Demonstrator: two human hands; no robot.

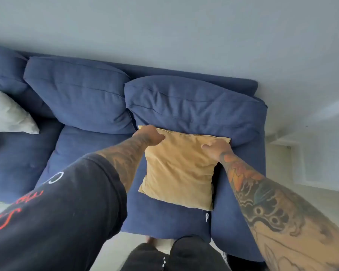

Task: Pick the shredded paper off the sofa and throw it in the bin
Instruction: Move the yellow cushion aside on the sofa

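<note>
1. Blue fabric sofa (pixel 90 159) stands against the pale wall (pixel 164 26).
2. Mustard cushion (pixel 181 169) lies on its right seat, leaning on the back pillow (pixel 194 106).
3. Left hand (pixel 150 134) and right hand (pixel 215 148) each grasp a top corner of the cushion.
4. One white scrap, maybe shredded paper (pixel 207 217), lies just below the cushion's lower right corner.

Mustard cushion (pixel 179 169), navy sofa (pixel 86 145)
</note>
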